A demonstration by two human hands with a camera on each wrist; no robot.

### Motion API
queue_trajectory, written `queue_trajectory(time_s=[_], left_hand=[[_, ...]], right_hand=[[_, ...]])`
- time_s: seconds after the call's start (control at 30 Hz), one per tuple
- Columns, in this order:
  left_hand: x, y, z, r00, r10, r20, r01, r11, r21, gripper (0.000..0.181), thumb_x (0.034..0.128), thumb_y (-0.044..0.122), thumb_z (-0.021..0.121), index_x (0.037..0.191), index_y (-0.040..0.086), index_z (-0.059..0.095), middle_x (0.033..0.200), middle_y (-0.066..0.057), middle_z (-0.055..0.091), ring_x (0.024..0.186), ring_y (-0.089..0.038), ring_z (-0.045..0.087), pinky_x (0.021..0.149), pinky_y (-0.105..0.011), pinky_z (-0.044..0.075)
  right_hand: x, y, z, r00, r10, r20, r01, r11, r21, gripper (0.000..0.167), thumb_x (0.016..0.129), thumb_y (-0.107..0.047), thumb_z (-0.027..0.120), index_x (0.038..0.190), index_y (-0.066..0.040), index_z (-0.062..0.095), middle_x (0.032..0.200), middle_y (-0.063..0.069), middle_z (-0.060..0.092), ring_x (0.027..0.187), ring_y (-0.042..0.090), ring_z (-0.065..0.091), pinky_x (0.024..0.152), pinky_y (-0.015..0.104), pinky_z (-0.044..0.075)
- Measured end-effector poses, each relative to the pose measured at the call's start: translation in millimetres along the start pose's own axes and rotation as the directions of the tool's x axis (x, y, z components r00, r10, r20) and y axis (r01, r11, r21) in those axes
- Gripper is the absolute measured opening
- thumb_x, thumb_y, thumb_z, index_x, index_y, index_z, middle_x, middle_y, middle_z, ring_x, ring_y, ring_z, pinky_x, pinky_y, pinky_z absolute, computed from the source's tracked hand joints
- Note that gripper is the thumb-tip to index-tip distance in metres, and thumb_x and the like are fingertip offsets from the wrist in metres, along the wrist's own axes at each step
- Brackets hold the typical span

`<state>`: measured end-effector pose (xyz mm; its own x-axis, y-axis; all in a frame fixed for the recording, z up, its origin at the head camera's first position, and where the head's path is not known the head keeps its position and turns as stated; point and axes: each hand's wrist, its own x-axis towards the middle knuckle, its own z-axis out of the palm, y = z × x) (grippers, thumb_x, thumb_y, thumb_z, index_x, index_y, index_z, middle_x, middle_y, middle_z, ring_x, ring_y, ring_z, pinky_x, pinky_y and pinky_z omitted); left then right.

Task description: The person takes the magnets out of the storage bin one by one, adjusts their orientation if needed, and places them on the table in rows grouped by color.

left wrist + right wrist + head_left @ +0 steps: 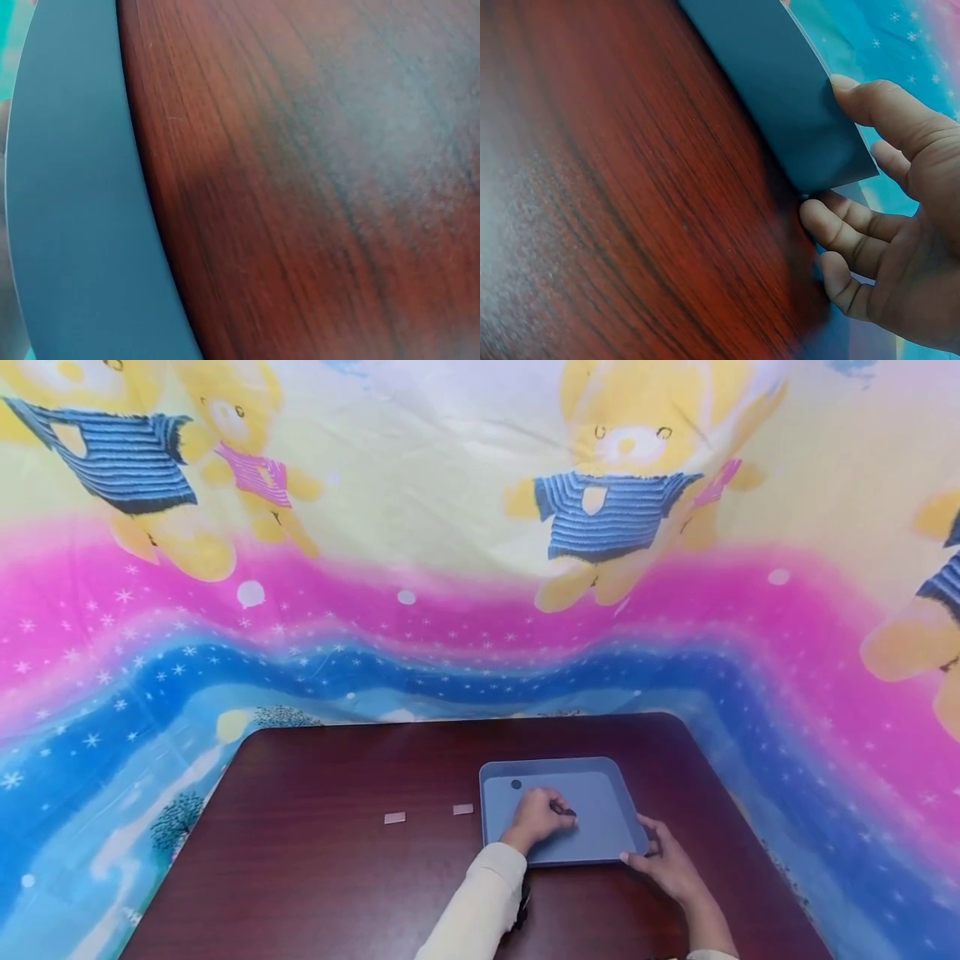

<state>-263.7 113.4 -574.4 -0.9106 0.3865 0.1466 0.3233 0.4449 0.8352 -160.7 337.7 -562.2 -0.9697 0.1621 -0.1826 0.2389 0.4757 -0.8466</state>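
Note:
A shallow grey-blue tray (592, 806) lies on the dark wooden table. Over its floor my left hand (536, 817) pinches a small dark object (566, 812), whose kind is too small to make out. A small dark round piece (516, 785) sits in the tray near its far left corner. At the near right corner my right hand (670, 864) grips the tray; in the right wrist view its thumb (847, 84) rests on the rim and the fingers curl below the corner. The left wrist view mostly has the tray's outer wall (82, 187), with the held object hidden.
Two small pale pink rectangular pieces, one nearer the tray (462, 809) and one farther left (394, 818), lie on the table (300, 860). A printed bear-pattern cloth (450, 568) hangs behind and along the sides of the table.

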Motion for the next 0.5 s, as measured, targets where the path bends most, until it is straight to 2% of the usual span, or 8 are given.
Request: queue_trajectory(time_s=[0.17,0.27,0.5], left_hand=[[-5.0,-0.2,-0.9,1.0,0.001,-0.025,-0.003,0.995,-0.099,0.016,0.0679,0.019,0.084,0.075,0.014,0.07,0.069,0.012,0.06,0.061,-0.001,0.051,0.057,-0.02,0.044],[-9.7,0.1,-2.3,0.999,0.02,-0.027,-0.024,0.99,-0.137,0.015,0.0684,0.017,0.083,0.075,0.013,0.07,0.071,0.01,0.06,0.062,-0.001,0.049,0.056,-0.02,0.043],[-18.2,1.6,-7.2,0.997,0.053,-0.05,-0.061,0.983,-0.176,0.016,0.0675,0.015,0.084,0.077,0.011,0.071,0.073,0.01,0.061,0.062,-0.001,0.051,0.057,-0.019,0.044]], right_hand=[[-0.1,1,-1,1.0,-0.009,-0.004,0.009,1.0,-0.003,0.083,0.076,-0.02,0.078,0.141,-0.004,0.029,0.092,0.016,0.058,0.079,0.023,0.058,0.064,0.034,0.047],[-1.0,2,-1,1.0,-0.008,-0.005,0.008,1.0,-0.015,0.084,0.076,-0.02,0.078,0.141,-0.004,0.029,0.093,0.015,0.058,0.079,0.022,0.058,0.065,0.034,0.047],[-1.6,2,-2,1.0,-0.016,-0.007,0.015,1.0,-0.025,0.083,0.076,-0.023,0.077,0.142,-0.006,0.03,0.094,0.014,0.056,0.079,0.022,0.056,0.065,0.034,0.046]])
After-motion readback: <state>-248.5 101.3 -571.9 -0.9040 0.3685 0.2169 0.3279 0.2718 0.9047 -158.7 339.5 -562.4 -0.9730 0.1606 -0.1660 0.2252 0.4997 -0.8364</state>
